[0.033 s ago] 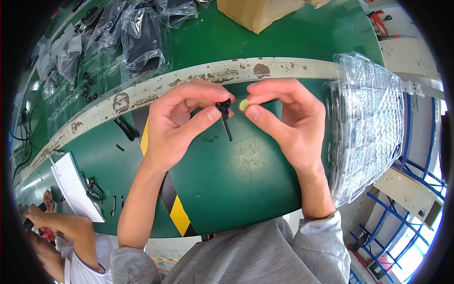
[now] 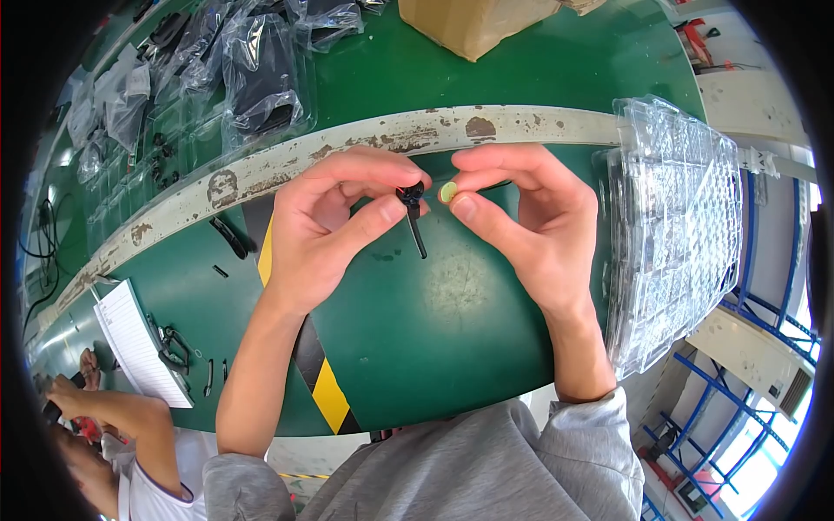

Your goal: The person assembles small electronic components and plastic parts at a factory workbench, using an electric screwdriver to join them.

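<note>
Between the thumb and fingers of my left hand point(image 2: 326, 226) is a small black part point(image 2: 415, 208) with a round head and a thin stem hanging down; its exact kind I cannot make out. My right hand point(image 2: 543, 221) pinches a small round yellow-green disc point(image 2: 447, 192), its face turned toward the black part. A narrow gap separates the two pieces. Both are held above the green tabletop point(image 2: 452, 321), near the worn pale rail point(image 2: 382, 135). Fingers partly hide the black part.
Stacked clear plastic trays point(image 2: 669, 243) stand at the right. Bagged black parts point(image 2: 261, 78) lie far left, a cardboard box point(image 2: 478, 22) at the back. Left, there are a white paper sheet point(image 2: 139, 343), black pliers-like tool point(image 2: 172, 347) and a co-worker's arm point(image 2: 122, 408).
</note>
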`<action>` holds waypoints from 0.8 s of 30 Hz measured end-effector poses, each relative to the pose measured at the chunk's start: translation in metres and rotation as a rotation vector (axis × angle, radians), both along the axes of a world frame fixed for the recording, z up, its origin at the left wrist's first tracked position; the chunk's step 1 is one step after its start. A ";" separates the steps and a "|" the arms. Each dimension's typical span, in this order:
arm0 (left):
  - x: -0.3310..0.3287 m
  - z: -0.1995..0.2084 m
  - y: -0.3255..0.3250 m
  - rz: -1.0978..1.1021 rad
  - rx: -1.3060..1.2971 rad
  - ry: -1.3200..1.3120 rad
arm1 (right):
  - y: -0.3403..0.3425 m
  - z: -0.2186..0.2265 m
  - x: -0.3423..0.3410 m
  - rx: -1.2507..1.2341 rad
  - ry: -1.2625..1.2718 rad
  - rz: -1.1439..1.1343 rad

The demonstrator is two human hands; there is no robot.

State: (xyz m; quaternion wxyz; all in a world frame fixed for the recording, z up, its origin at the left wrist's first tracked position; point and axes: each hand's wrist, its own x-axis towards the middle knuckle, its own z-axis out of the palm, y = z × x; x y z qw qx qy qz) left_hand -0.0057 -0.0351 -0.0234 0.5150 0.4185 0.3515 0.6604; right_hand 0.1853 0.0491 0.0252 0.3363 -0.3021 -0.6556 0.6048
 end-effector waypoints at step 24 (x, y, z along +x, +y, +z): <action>0.009 0.007 -0.004 0.090 -0.059 0.272 | 0.009 0.001 0.010 0.470 -0.082 0.222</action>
